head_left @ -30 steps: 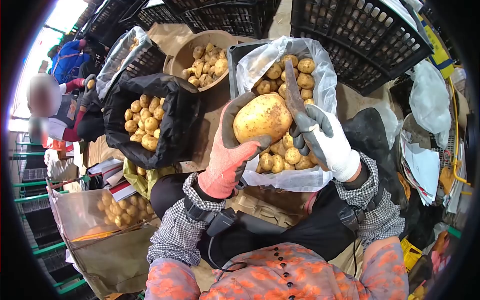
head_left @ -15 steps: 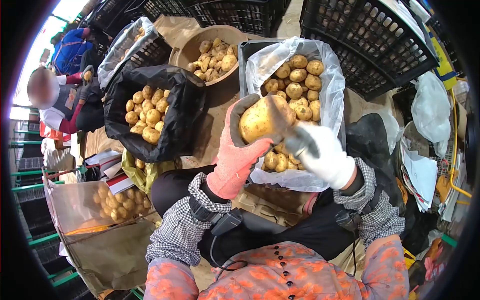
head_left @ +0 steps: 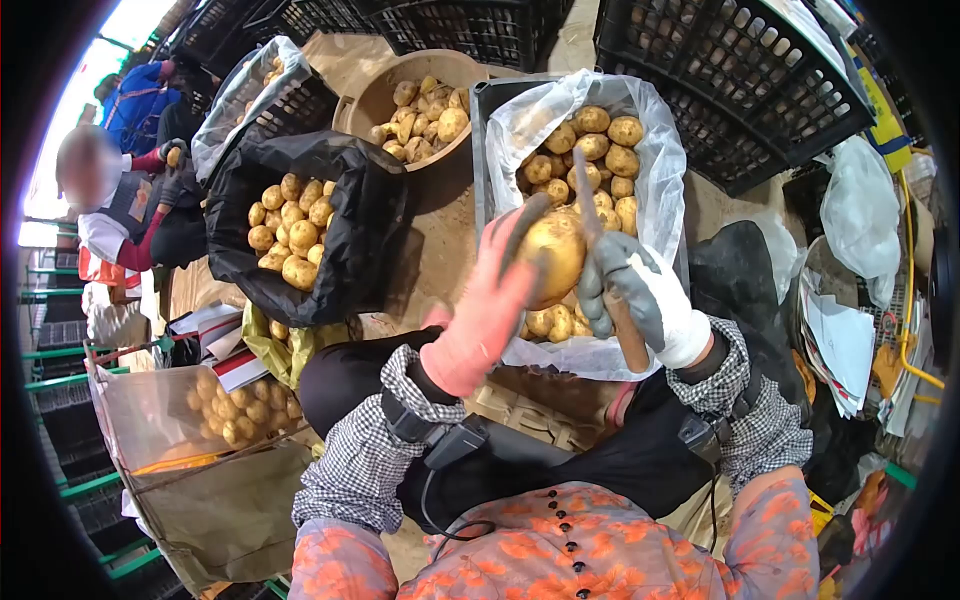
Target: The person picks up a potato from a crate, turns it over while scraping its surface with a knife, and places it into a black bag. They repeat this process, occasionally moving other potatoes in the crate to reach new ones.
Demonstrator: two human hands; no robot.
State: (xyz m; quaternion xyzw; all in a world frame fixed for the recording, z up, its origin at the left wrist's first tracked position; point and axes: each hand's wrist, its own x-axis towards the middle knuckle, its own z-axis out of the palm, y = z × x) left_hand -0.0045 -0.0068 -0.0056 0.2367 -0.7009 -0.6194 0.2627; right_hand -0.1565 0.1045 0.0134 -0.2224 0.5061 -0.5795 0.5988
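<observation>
A large yellow potato (head_left: pixel 556 258) is in my left hand (head_left: pixel 482 305), which wears a pink and grey glove with fingers curved round the potato's left side. My right hand (head_left: pixel 648 295), in a white and grey glove, is wrapped round the wooden handle of a knife (head_left: pixel 587 195). The blade points up and away, close beside the potato's right side. Beneath both hands stands a crate lined with clear plastic (head_left: pixel 660 140), holding several smaller potatoes (head_left: pixel 592 120).
On the left is a black-lined crate (head_left: pixel 375 185) of potatoes, with a brown tub (head_left: pixel 365 105) of potatoes behind it. Black crates (head_left: pixel 720 100) stand at the back right. A mesh-sided bin (head_left: pixel 150 400) sits at lower left. A person (head_left: pixel 130 205) works at far left.
The potato has turned in my left hand, whose fingers have shifted and blur slightly. My right hand has swung the knife from across the potato to upright at its right side.
</observation>
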